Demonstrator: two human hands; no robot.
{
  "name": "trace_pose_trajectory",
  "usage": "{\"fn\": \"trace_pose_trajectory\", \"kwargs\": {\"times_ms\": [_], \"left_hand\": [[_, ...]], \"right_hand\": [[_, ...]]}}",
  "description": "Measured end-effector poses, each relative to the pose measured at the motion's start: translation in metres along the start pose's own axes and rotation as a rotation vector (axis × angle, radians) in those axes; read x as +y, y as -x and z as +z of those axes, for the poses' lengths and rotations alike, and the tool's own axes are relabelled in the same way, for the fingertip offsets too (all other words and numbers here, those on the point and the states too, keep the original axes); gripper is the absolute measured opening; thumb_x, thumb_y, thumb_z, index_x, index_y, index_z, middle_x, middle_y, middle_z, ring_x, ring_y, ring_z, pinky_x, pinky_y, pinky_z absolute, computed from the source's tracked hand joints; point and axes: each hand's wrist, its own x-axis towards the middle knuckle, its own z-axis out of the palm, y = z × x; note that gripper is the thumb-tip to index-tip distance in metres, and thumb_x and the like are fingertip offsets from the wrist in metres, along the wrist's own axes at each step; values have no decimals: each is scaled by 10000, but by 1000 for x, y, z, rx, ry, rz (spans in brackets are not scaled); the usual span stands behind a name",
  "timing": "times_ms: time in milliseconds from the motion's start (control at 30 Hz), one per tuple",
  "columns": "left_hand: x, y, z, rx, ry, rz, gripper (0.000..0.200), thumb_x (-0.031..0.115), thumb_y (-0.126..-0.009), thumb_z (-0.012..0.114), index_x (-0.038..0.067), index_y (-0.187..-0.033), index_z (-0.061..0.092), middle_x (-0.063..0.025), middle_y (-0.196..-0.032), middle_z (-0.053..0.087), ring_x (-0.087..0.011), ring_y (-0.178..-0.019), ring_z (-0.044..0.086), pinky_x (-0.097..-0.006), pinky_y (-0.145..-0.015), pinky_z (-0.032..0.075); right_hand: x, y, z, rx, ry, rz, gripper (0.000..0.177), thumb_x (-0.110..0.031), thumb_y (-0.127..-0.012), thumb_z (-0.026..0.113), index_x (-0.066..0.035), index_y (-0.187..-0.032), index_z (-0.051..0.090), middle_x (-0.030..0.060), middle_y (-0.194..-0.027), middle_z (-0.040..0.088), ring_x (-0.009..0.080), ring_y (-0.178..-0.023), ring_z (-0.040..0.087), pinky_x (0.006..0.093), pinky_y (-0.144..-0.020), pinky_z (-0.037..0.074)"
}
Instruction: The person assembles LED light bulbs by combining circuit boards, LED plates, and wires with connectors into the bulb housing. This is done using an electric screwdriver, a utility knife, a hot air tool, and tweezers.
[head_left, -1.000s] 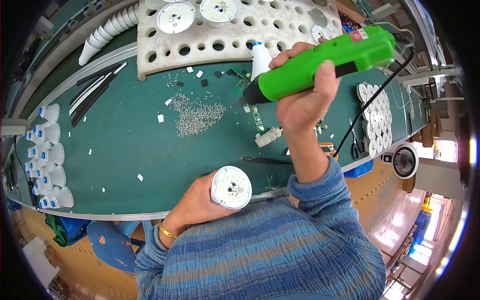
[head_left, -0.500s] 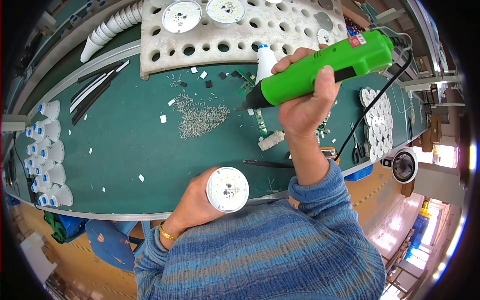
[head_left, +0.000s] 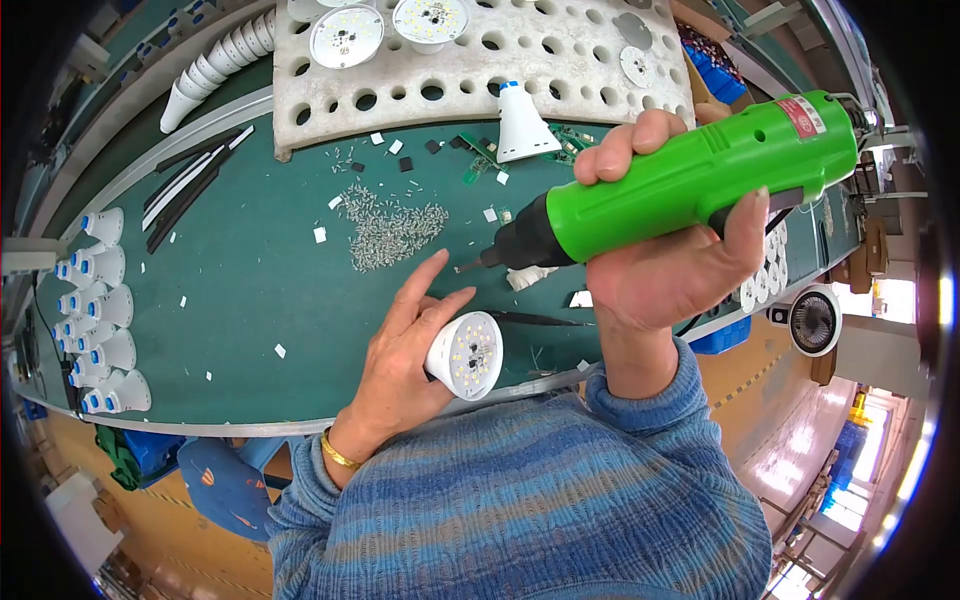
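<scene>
My left hand [head_left: 395, 365] grips a white LED bulb [head_left: 472, 358] by its side, its round face of LEDs turned toward the right. The forefinger stretches up near the tip of a green electric screwdriver [head_left: 650, 205]. My right hand [head_left: 675, 275] is wrapped round that screwdriver, which points left, with something tiny at its bit. Beyond my left fingers lies a pile of small screws [head_left: 395, 232]. A white bulb housing [head_left: 524, 128] with a blue cap stands behind the screwdriver, near green circuit boards [head_left: 478, 152].
A holed white board [head_left: 400, 112] at the back carries LED bulbs [head_left: 346, 38]. Rows of bulb housings [head_left: 110, 310] line the left edge, nested white cups [head_left: 205, 75] the far left. Black and white strips [head_left: 200, 185] lie on the green bench [head_left: 230, 330]. A dark pen-like tool [head_left: 540, 319] is near the front.
The screwdriver has come lower and nearer, tilting less. My left forefinger has stretched toward its tip, and the bulb has turned so its face points more to the right.
</scene>
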Motion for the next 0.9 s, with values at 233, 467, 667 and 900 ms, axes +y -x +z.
{"fn": "trace_pose_trajectory", "kwargs": {"times_ms": [233, 467, 667, 900], "left_hand": [[8, 0, 0, -36, 31, -13, 669, 21, -581, 792, 24, -1211, 565, -165, -1360, 440, -275, -1050, 589, -353, -849, 514], [8, 2, -1, -47, 28, 2, 711, 43, -584, 800, 31, -1246, 541, -133, -1316, 482, -298, -1168, 526, -371, -910, 489], [8, 3, -2, -47, 11, 21, 731, 52, -578, 808, 28, -1255, 532, -126, -1303, 492, -292, -1164, 529, -373, -913, 488], [9, 4, -2, -50, 15, 4, 736, 52, -573, 812, 26, -1253, 532, -123, -1303, 494, -288, -1163, 530, -371, -913, 490]], "right_hand": [[-6, 5, -6, -126, -65, 14, 505, -458, -924, 415, -98, -1276, 449, 154, -1008, 526, 275, -850, 528, 437, -762, 427], [-6, 9, -5, -129, -70, 32, 508, -450, -924, 417, -97, -1288, 443, 161, -1017, 527, 285, -856, 528, 443, -761, 425], [-6, 9, -5, -152, -60, 37, 510, -449, -922, 425, -95, -1288, 440, 164, -1018, 524, 288, -855, 528, 442, -756, 429], [-4, 10, -4, -144, -63, 46, 517, -460, -915, 443, -94, -1280, 441, 166, -1015, 523, 294, -845, 535, 446, -749, 434]]}}
